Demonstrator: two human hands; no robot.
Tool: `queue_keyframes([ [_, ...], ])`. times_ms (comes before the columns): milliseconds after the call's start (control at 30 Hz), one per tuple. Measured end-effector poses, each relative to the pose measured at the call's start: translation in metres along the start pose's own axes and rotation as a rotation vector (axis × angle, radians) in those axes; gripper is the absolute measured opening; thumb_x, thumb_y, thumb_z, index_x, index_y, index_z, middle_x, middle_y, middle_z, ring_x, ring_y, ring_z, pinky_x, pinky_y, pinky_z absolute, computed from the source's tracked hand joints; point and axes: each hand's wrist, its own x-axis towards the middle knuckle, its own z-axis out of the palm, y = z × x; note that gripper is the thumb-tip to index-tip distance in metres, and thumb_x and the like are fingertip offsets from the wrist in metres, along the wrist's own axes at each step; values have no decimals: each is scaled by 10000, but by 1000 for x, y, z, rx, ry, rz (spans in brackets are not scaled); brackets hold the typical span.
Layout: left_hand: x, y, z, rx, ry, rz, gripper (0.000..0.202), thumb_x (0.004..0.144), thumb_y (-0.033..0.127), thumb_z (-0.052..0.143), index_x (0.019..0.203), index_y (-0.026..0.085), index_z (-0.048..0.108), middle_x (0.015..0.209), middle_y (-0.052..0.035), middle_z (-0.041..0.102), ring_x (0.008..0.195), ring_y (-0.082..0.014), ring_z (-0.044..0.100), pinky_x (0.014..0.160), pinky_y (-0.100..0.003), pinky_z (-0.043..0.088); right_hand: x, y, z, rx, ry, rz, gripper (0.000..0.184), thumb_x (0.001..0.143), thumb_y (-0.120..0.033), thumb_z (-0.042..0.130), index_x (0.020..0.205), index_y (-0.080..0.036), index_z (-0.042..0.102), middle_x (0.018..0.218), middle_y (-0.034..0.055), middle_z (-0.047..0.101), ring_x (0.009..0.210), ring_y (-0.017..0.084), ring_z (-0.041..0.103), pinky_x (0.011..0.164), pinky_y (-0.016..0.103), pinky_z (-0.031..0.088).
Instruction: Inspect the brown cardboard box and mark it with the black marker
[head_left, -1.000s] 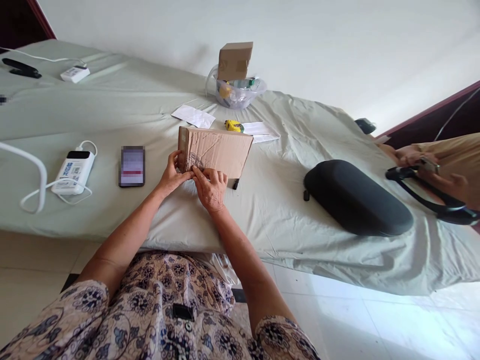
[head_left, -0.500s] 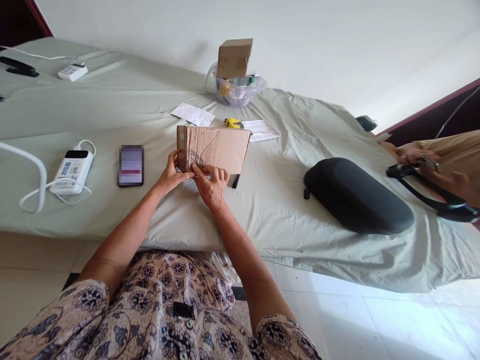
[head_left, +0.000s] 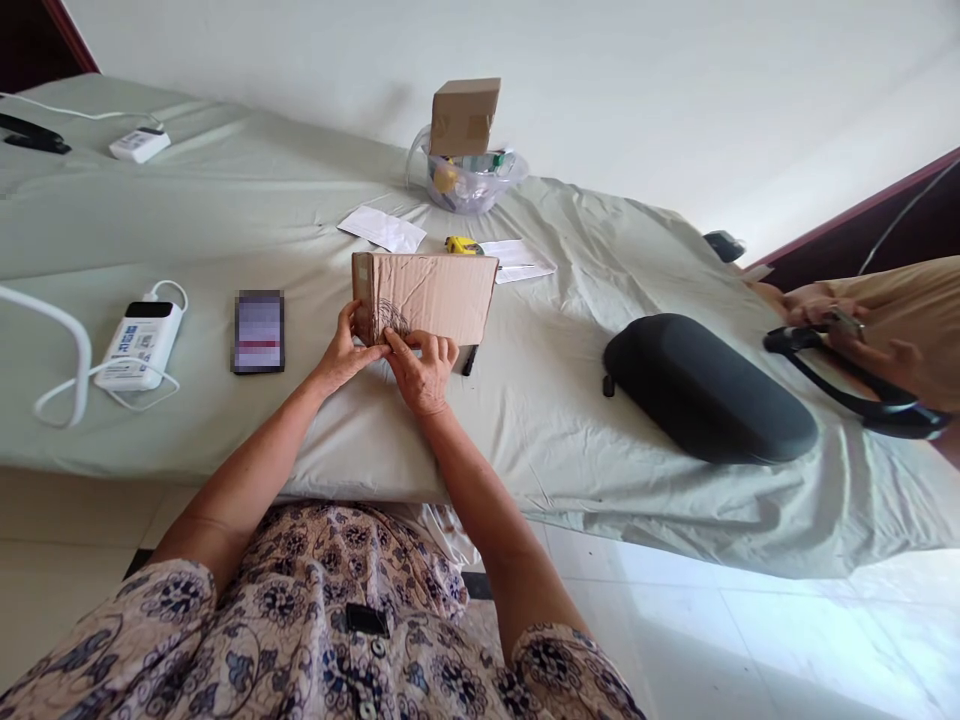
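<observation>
A brown cardboard box (head_left: 442,295) lies on the cloth in front of me, with dark scribbled lines on its creased top near the lower left. My left hand (head_left: 341,355) grips its left side, fingers along the side face and thumb at the near corner. At the near edge, beside that thumb, my right hand (head_left: 422,372) has its fingers curled and pressed on the box; the fingertips partly cover the scribbled area. A black pen (head_left: 471,360) pokes out by the near right corner. Just behind the box sits a yellow tape measure (head_left: 463,246).
White paper packets (head_left: 382,228) lie behind the box. Farther back, a clear plastic basket (head_left: 480,195) holds small items and another carton (head_left: 465,118). Left are a phone (head_left: 259,332) and a white power bank (head_left: 140,345); right, a black case (head_left: 709,390) and another person's hands (head_left: 847,330).
The view has turned slightly, so the surroundings sit a little farther left. Both hands keep nearly the same place on the cardboard box.
</observation>
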Motion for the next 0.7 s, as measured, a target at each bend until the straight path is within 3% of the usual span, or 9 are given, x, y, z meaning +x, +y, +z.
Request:
queue_keyframes([
  [133,3,-1,-3,0,31,-3,1000,605,443,910,1427,300,357,1339,-97,565,1173,-234,620,946,-377,574,2,14,-9,58,62,-50,398,954,-574,579,1200,-309,744,1042,74,696,985,206,593,987,404,394],
  [300,8,-2,-6,-24,59,-69,959,594,379,862,1409,303,363,1320,-80,562,1182,-233,608,992,-398,546,5,71,-23,25,344,396,371,988,-381,415,1129,-227,722,1027,103,661,1004,222,605,941,413,475],
  [367,9,-3,-8,-18,64,-66,941,593,360,838,1407,305,369,1333,-73,561,1191,-234,602,1003,-403,541,3,91,-25,-17,288,534,348,918,-344,475,1105,-209,735,1022,109,639,998,232,592,933,428,485],
  [433,10,-3,-10,-21,58,-43,912,602,338,819,1405,305,387,1361,-69,564,1228,-235,589,1043,-408,524,-1,100,-25,-51,125,619,373,845,-333,562,1147,-208,741,1049,122,638,1011,248,571,937,458,484],
  [567,11,-5,-15,-29,22,1,872,628,308,788,1420,296,422,1419,-61,567,1296,-233,561,1120,-407,479,-6,94,-23,-74,-191,669,340,812,-309,613,1089,-199,776,1049,139,643,960,244,554,907,457,480],
  [633,12,-7,-16,-28,16,15,864,639,304,776,1430,285,428,1415,-63,575,1291,-233,566,1125,-406,477,-5,89,-22,-47,-225,699,308,831,-261,560,1024,-188,789,989,126,632,874,213,550,867,423,484],
  [700,14,-8,-17,-31,3,25,854,654,305,760,1439,282,424,1399,-63,588,1280,-233,576,1112,-405,488,-1,89,-23,8,-152,743,339,828,-210,506,1017,-187,787,902,95,613,818,191,544,847,397,488],
])
